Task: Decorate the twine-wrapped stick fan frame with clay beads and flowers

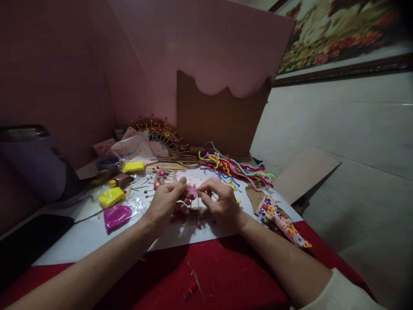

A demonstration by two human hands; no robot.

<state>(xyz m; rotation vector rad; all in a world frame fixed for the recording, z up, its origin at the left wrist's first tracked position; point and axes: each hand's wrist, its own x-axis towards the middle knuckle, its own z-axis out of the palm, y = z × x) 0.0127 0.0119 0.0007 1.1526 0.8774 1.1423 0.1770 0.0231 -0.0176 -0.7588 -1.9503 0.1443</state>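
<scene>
Pinching a small pink piece (191, 191), seven o'clock from centre.
With yellow packet (111, 197) at its nine o'clock, clasped in left hand (165, 200); lumpy, dusty pink; nipped at the edge by right hand (222, 200), with coloured yarn (232, 168) at two o'clock.

a red cloth (238, 275) covers the table, with a white sheet (61, 247) spread over much of it. on the sheet's left lie a magenta packet (118, 217), a yellow packet (112, 197) just beyond it and, farther back, a yellow block (134, 166). a brown piece (198, 212) with ball-tipped sticks sits near the middle, partly hidden. a heap of coloured strands (237, 171) lies behind, to the right; a flower-patterned piece (280, 218) lies at the right edge.
</scene>
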